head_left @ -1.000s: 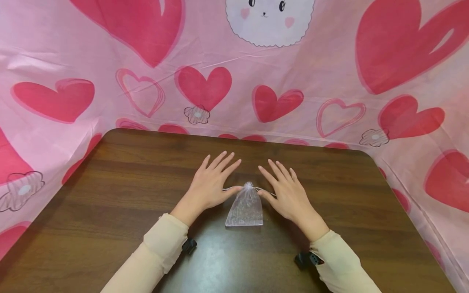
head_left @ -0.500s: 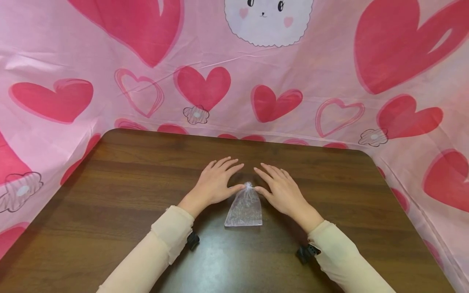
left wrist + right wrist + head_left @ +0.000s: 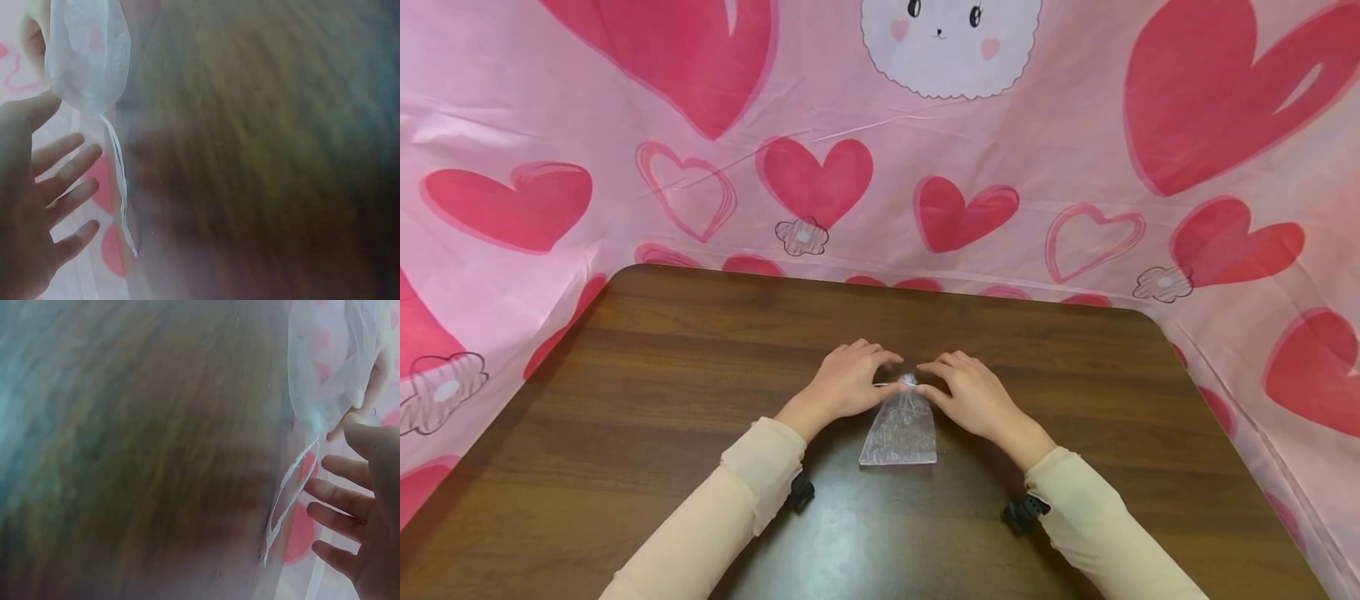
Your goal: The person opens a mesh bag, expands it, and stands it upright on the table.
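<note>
Two hands (image 3: 848,380) (image 3: 973,395), fingers spread loosely and gripping nothing, have thumbs at the neck of a sheer pouch (image 3: 898,435).

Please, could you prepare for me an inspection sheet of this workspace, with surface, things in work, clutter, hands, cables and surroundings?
Surface: brown wood-grain table, glare low in the head view.
Things in work: sheer white pouch, neck gathered; white drawstring.
Clutter: nothing seen.
Left hand: thumb beside the pouch's neck, fingers loosely bent.
Right hand: likewise, opposite side; exact contact unclear.
Cables: nothing seen.
Surroundings: pink heart-patterned cloth behind and at both sides; black device at each wrist.
</note>
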Demonstrator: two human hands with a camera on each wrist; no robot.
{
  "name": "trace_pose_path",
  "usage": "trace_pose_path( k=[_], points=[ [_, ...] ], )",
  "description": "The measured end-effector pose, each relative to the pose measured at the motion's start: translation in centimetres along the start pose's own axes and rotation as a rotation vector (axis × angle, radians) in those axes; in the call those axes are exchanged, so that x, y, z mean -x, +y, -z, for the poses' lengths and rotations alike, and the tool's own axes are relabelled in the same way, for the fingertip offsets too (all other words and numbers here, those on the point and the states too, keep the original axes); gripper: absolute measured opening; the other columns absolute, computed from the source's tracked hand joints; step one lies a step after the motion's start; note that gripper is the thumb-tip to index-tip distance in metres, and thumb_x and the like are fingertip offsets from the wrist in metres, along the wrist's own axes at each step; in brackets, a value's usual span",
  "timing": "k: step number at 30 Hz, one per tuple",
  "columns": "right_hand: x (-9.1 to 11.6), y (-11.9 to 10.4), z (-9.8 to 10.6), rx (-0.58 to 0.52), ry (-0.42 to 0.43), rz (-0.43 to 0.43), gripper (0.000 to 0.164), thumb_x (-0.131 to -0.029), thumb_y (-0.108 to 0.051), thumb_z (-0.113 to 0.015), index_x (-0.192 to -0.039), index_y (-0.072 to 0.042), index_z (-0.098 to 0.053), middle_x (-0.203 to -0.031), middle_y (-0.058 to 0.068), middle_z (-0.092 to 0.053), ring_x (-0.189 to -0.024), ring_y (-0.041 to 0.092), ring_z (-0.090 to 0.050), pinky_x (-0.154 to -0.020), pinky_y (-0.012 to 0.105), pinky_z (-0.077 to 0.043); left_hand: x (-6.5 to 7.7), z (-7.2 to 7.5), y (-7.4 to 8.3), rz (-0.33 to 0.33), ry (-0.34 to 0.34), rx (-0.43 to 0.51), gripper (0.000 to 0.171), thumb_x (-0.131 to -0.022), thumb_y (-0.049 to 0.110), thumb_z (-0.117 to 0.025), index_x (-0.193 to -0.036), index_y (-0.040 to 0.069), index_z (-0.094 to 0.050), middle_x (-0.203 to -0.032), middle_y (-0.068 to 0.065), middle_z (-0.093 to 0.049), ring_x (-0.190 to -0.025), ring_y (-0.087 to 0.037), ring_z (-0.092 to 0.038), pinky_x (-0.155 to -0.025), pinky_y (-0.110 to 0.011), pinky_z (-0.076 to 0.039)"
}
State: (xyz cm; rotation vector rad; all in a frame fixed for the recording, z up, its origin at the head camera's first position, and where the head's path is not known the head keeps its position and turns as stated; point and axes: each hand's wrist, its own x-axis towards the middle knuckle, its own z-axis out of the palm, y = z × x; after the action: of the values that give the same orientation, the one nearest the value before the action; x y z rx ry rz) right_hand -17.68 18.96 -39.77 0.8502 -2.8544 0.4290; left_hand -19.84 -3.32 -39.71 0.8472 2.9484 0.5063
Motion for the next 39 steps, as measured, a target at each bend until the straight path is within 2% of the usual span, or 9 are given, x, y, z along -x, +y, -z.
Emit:
trace_pose_path(
  k=[3, 7, 16, 25, 32, 39],
  points=[
    [-0.2, -0.2, -0.1, -0.009, -0.024, -0.013, 0.037, -0.095, -0.037, -0.067, -0.121, -0.010, -0.070, -0.098, 0.000, -0.065, -0.090, 0.019, -0.057, -0.081, 0.041, -0.049, -0.1, -0.2, 0.1, -0.003, -0.010, 0.004, 0.050, -0.091, 0.058, -0.062, -0.126, 0.022, -0.068, -0.104, 0.008, -0.067, -0.102, -0.014, -0.056, -0.090, -0.039, -0.046],
    [-0.5, -0.4, -0.3, -0.022, -0.046, -0.030, 0.036, -0.095, -0.036, -0.068, -0.119, -0.009, -0.071, -0.084, -0.005, -0.058, -0.078, 0.014, -0.050, -0.069, 0.034, -0.044, -0.3, -0.4, 0.1, 0.003, -0.023, 0.002, 0.045, -0.091, 0.056, -0.063, -0.120, 0.023, -0.071, -0.095, 0.011, -0.066, -0.096, -0.012, -0.055, -0.083, -0.036, -0.047],
    [-0.6, -0.7, -0.8, -0.041, -0.091, -0.057, 0.034, -0.092, -0.029, -0.072, -0.118, -0.008, -0.071, -0.090, -0.002, -0.060, -0.078, 0.013, -0.054, -0.068, 0.033, -0.047, -0.6, -0.9, 0.4, 0.026, -0.058, 0.007, 0.043, -0.089, 0.051, -0.069, -0.120, 0.022, -0.071, -0.088, 0.011, -0.059, -0.087, -0.011, -0.054, -0.070, -0.033, -0.047],
    [-0.6, -1.0, -1.3, -0.072, -0.017, -0.052, 0.019, -0.086, -0.020, -0.079, -0.101, -0.011, -0.071, -0.086, -0.006, -0.060, -0.077, 0.011, -0.057, -0.068, 0.032, -0.048, -0.3, -0.7, 1.1, 0.055, -0.060, 0.032, 0.041, -0.088, 0.047, -0.072, -0.117, 0.019, -0.072, -0.094, 0.007, -0.062, -0.086, -0.013, -0.056, -0.069, -0.036, -0.048],
    [-0.3, -1.4, -0.9, -0.079, 0.003, -0.051, 0.016, -0.086, -0.018, -0.079, -0.098, -0.014, -0.069, -0.086, -0.006, -0.061, -0.075, 0.011, -0.056, -0.065, 0.032, -0.048, 0.3, -0.6, 1.1, 0.064, -0.027, 0.133, 0.037, -0.089, 0.050, -0.070, -0.113, 0.022, -0.071, -0.089, 0.012, -0.061, -0.079, -0.006, -0.056, -0.069, -0.033, -0.047],
    [0.3, -2.2, -0.4, -0.078, 0.047, -0.021, 0.017, -0.085, -0.015, -0.079, -0.098, -0.015, -0.068, -0.090, -0.004, -0.066, -0.080, 0.013, -0.061, -0.070, 0.035, -0.052, 1.3, -0.1, 1.2, 0.062, 0.046, 0.316, 0.022, -0.094, 0.041, -0.067, -0.108, 0.024, -0.071, -0.089, 0.014, -0.066, -0.076, -0.005, -0.057, -0.071, -0.035, -0.047]
  ],
)
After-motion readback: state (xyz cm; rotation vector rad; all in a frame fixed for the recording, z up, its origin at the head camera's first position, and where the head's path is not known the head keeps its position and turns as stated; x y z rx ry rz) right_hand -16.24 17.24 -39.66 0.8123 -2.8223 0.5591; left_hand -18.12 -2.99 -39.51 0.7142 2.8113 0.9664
